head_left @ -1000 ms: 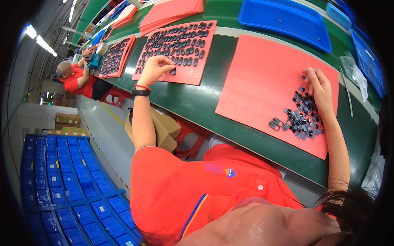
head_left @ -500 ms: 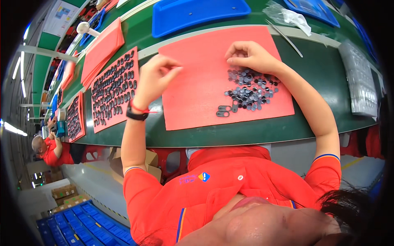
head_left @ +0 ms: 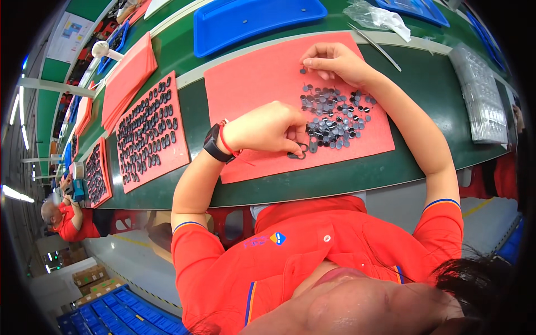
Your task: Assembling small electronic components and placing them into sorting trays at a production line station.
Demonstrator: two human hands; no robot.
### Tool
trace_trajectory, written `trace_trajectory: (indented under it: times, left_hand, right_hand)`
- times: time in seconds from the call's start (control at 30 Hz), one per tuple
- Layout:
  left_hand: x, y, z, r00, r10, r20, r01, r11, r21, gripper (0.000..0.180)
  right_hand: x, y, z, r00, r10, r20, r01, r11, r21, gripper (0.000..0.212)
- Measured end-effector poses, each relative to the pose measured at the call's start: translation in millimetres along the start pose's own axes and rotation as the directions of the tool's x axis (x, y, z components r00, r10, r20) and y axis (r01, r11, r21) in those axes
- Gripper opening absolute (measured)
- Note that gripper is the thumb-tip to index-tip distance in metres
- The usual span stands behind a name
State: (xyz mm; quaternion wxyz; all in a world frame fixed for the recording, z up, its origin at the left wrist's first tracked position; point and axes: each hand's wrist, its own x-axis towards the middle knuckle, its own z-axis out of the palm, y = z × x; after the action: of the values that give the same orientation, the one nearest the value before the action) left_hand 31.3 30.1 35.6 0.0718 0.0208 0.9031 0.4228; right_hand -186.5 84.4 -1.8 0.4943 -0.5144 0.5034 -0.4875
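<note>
My left hand (head_left: 273, 129) reaches over the salmon-pink foam sheet (head_left: 245, 84), its fingers bent together onto a small black oval piece (head_left: 297, 156) with a hole at one end. Another such piece (head_left: 313, 147) lies beside it. Farther off, my right hand (head_left: 338, 62) pinches thumb and forefinger together, with a small dark round disc (head_left: 303, 71) at the tips. Between the hands spreads a loose heap of small round discs (head_left: 335, 120), grey, clear and black. The left fingers partly hide the oval pieces.
Foam sheets with rows of black oval pieces (head_left: 148, 131) lie at left, near stacked foam sheets (head_left: 131, 75). Beyond my sheet are a blue tray (head_left: 257, 28), tweezers (head_left: 377, 47) and a plastic bag (head_left: 377, 17). Clear plastic trays (head_left: 479, 95) stand at right.
My left hand has come down and right, from above the sheet's left side to the oval pieces. My right hand stays beyond the heap; a disc now shows at its fingertips.
</note>
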Motion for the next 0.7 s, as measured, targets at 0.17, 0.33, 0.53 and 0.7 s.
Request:
trace_trajectory:
  times: [0.17, 0.33, 0.53, 0.7]
  left_hand:
    - [-2, -3, -9, 0.993, -0.075, 0.095, 0.084, 0.993, -0.086, 0.019]
    - [1, -32, -29, 0.992, -0.125, 0.003, 0.115, 0.904, -0.412, 0.016]
    - [24, -61, -41, 0.799, -0.408, -0.442, -0.012, 0.724, -0.690, 0.026]
    - [28, -59, -24, 0.774, -0.377, -0.508, -0.008, 0.798, -0.603, 0.024]
  right_hand:
    - [-2, -2, 8, 0.998, 0.064, 0.027, -0.063, 0.997, -0.043, 0.020]
    - [-6, -5, 12, 0.988, -0.078, 0.133, 0.122, 0.921, -0.370, 0.018]
    - [-9, -6, 15, 0.963, -0.185, 0.194, 0.263, 0.793, -0.549, 0.014]
    - [-12, -3, 14, 0.942, -0.257, 0.215, 0.335, 0.751, -0.569, 0.014]
